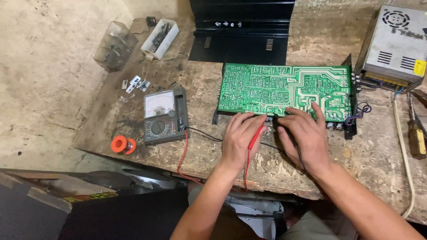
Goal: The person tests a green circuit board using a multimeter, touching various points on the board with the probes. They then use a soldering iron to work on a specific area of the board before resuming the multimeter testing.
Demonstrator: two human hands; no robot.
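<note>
A: Two probes are in hand. Left hand (240, 138) is clenched around the red probe (256, 134), tip aimed at the near edge of the board (284, 91). Right hand (304, 135) is wrapped around the black probe (284, 129), fingers spread, fingertips resting on the board's near edge.

B: Board position?

A: Green board, solder side up, flat on the bench (204, 151), centre-right, seated in a black chassis frame. Both probe tips meet its near edge, close together.

B: Lead routing?

A: Red lead (183, 151) runs from the left hand over the near bench edge and back up to the meter (165, 116). Black lead (204, 134) runs along the bench surface to the same meter.

B: Meter location?

A: Left of the board, well apart from the hands. An orange spool (121, 144) lies just beside it, toward the near left corner.

B: Remaining items?

A: Black cover (240, 31) at the far edge. Grey power supply (396, 42) at the far right corner. Yellow-handled screwdriver (416, 133) near the right edge. White parts box (160, 38) and clear container (114, 44) at the far left corner.
</note>
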